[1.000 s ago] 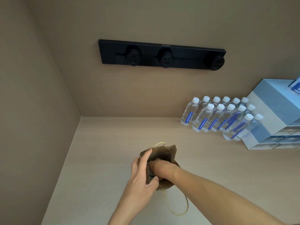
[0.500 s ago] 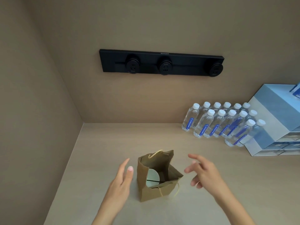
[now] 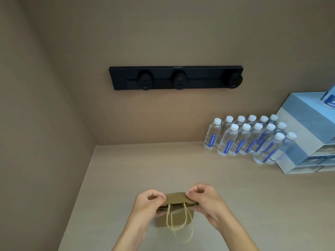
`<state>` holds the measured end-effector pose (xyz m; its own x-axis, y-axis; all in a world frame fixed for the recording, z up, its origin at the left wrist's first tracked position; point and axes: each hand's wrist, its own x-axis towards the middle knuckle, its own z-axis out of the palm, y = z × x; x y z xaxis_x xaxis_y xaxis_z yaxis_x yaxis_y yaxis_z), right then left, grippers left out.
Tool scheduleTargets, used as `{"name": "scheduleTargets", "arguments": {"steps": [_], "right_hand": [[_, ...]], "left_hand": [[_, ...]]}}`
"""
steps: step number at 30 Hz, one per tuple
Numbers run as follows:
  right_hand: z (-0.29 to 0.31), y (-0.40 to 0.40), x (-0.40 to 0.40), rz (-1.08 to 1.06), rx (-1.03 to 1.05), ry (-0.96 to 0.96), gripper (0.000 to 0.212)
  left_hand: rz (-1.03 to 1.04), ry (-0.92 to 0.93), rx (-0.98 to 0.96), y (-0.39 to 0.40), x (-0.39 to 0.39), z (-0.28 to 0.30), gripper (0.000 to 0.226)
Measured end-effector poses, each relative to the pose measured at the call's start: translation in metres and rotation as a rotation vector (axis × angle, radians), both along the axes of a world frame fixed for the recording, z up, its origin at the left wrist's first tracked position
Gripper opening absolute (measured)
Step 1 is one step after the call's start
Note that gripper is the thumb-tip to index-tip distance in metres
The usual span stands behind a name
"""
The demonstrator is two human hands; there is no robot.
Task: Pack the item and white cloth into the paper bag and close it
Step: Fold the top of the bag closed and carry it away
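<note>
Bag [image 3: 175, 217] stands on the surface [image 3: 235, 196] right in front of me, near the bottom of view, well apart from the bottles [image 3: 250, 140] and boxes [image 3: 308, 134] off to the right. My left hand [image 3: 147, 202] pinches the left end of the folded-over top, my right hand [image 3: 206, 200] pinches the right end; fingers [image 3: 193, 192] of both are clenched on the paper, thumbs under, fingertips over the fold. Bag mouth is pressed flat, so I can't see the item or the white cloth; I judge both are inside. The handles [image 3: 176, 223] hang loose down the near face, outside the fold. Step in hand: closing the top. To do it well, I keep both pinches level so the crease runs straight across, not skewed to one corner. Press outward from the middle to the ends to set the crease. Don't bear down too hard: the contents could push the sides out or the bag could tip toward me. Watch that the handle cords don't get trapped in the fold. If the flap springs back on letting go, fold once more.
</note>
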<state>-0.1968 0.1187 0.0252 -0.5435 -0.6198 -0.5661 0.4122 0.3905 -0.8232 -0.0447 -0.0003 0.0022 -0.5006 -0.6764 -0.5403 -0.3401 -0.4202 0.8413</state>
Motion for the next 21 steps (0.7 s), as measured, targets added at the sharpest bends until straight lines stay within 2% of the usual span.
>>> {"name": "scheduleTargets", "arguments": {"steps": [2, 4, 7, 9, 12, 15, 18, 21], "right_hand": [[-0.008, 0.003, 0.004, 0.005, 0.013, 0.111, 0.012], [-0.014, 0.006, 0.007, 0.032, 0.024, 0.213, 0.023], [-0.025, 0.01, 0.014, 0.079, 0.028, 0.32, 0.049], [-0.036, 0.013, 0.017, 0.076, 0.025, 0.405, 0.055], [-0.048, 0.015, 0.018, 0.046, 0.02, 0.466, 0.045], [-0.056, 0.016, 0.02, -0.045, 0.007, 0.453, 0.028], [-0.061, 0.021, 0.022, -0.124, -0.026, 0.44, 0.019], [-0.057, 0.04, 0.027, -0.199, -0.081, 0.451, 0.02]], "left_hand": [[-0.006, -0.011, -0.062, 0.003, 0.001, -0.005, 0.028], [-0.035, -0.001, -0.109, 0.006, 0.003, -0.01, 0.025], [-0.101, -0.008, -0.186, 0.008, 0.004, -0.02, 0.049], [-0.141, -0.049, -0.294, 0.008, 0.003, -0.027, 0.053], [-0.147, -0.048, -0.418, 0.006, 0.003, -0.038, 0.046], [-0.146, -0.015, -0.442, 0.0, 0.003, -0.052, 0.039], [-0.181, 0.014, -0.481, -0.006, 0.005, -0.062, 0.022], [-0.245, 0.061, -0.518, -0.002, 0.002, -0.064, 0.03]]}}
